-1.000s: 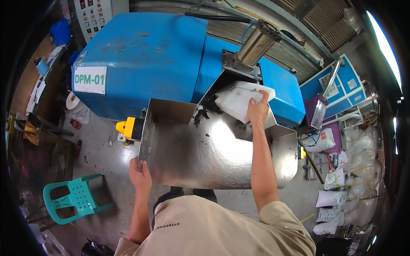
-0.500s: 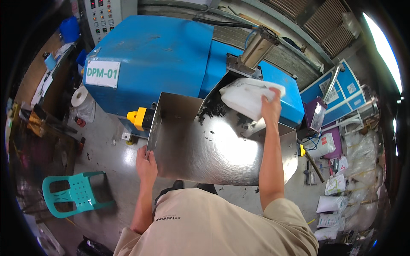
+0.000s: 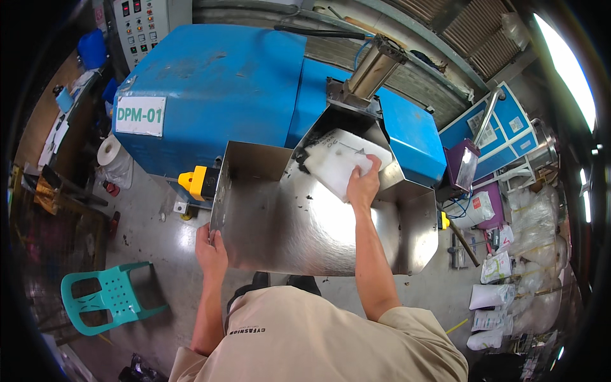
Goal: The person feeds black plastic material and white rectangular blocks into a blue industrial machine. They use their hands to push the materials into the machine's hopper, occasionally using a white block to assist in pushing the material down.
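Our right hand point(image 3: 363, 183) clamps its grip on the white block point(image 3: 337, 167) in the metal tray point(image 3: 273, 239)'s narrow upper end; our left hand point(image 3: 210, 251) pinches the tray's edge. A one-sided hold could let the block skid, scattering dark scraps point(image 3: 301, 156).

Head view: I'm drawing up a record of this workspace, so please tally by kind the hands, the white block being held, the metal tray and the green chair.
Left hand and right hand: 2
White block: 1
Metal tray: 1
Green chair: 1
Total: 5
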### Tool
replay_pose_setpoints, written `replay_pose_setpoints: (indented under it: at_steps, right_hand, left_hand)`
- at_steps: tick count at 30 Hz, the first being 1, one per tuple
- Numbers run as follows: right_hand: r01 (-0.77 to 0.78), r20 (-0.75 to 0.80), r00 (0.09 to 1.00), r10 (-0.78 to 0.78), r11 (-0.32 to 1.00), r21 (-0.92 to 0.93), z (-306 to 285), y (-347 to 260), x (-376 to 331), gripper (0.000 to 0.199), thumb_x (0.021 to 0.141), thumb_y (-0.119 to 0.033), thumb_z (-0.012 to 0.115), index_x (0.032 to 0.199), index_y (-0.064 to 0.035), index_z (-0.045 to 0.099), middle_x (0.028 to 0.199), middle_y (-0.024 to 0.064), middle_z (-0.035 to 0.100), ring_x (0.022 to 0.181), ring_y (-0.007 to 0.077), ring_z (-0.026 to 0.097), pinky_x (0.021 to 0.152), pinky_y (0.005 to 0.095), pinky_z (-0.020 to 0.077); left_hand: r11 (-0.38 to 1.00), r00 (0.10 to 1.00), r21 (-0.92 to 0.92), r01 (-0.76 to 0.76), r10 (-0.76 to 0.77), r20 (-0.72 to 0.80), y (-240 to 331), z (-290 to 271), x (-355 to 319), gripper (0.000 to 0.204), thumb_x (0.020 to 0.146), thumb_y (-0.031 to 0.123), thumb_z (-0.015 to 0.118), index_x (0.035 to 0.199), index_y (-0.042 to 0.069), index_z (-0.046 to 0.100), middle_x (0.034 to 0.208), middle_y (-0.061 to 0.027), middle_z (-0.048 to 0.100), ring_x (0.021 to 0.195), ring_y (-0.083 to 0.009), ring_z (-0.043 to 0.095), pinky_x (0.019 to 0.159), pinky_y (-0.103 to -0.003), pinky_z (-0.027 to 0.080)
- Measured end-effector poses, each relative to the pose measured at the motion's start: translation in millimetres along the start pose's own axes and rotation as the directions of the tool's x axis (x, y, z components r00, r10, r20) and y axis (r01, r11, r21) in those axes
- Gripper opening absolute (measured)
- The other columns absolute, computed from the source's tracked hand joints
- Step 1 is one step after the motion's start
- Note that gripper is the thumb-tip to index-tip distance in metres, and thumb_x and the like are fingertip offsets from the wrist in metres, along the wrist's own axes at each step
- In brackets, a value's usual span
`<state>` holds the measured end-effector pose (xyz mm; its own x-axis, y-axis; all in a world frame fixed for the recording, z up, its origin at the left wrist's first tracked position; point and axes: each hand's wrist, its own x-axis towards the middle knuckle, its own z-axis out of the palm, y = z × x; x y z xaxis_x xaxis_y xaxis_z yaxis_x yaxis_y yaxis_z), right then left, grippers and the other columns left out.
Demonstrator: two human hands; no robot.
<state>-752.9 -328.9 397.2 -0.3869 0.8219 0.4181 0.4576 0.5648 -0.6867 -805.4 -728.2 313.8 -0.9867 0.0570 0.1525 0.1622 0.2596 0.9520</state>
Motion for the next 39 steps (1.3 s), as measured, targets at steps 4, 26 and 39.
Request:
replay_pose_setpoints:
  at_steps: [4, 26, 39]
  right_hand:
    - [-0.025, -0.016, 1.000, 0.024, 0.999, -0.021, 16, -6, 26, 0.042, 0.093, -0.007, 0.063, 0.133, -0.0155, 0.049, 0.111, 0.0294, 0.068, 0.104, 0.0489, 0.065, 0.089, 0.0560, 0.0490]
    - [-0.053, 0.054, 0.997, 0.048, 0.995, 0.087, -131, 15, -53, 0.042, 0.097, -0.008, 0.065, 0.137, -0.0139, 0.054, 0.129, 0.0204, 0.065, 0.119, 0.0330, 0.064, 0.104, 0.0407, 0.0467]
    - [-0.424, 0.038, 0.870, 0.491, 0.709, 0.564, -178, 116, -148, 0.043, 0.101, -0.003, 0.061, 0.142, -0.0080, 0.048, 0.137, 0.0171, 0.052, 0.123, 0.0238, 0.054, 0.105, 0.0362, 0.0460]
  left_hand:
    - [0.995, 0.998, 0.093, 0.037, -0.041, 0.043, -3, -4, -1, 0.032, 0.098, -0.001, 0.058, 0.129, -0.006, 0.059, 0.116, -0.0177, 0.062, 0.104, -0.0304, 0.066, 0.090, -0.038, 0.056]
    - [0.999, 0.999, 0.027, -0.037, 0.036, 0.009, -16, 0, 1, 0.024, 0.098, 0.005, 0.062, 0.121, -0.001, 0.062, 0.105, -0.0175, 0.064, 0.092, -0.0341, 0.065, 0.083, -0.042, 0.052]
    - [0.998, 0.998, 0.017, 0.053, -0.053, 0.020, -13, 0, -1, 0.031, 0.101, 0.004, 0.060, 0.130, -0.008, 0.057, 0.116, -0.0194, 0.067, 0.103, -0.0280, 0.067, 0.093, -0.037, 0.054]
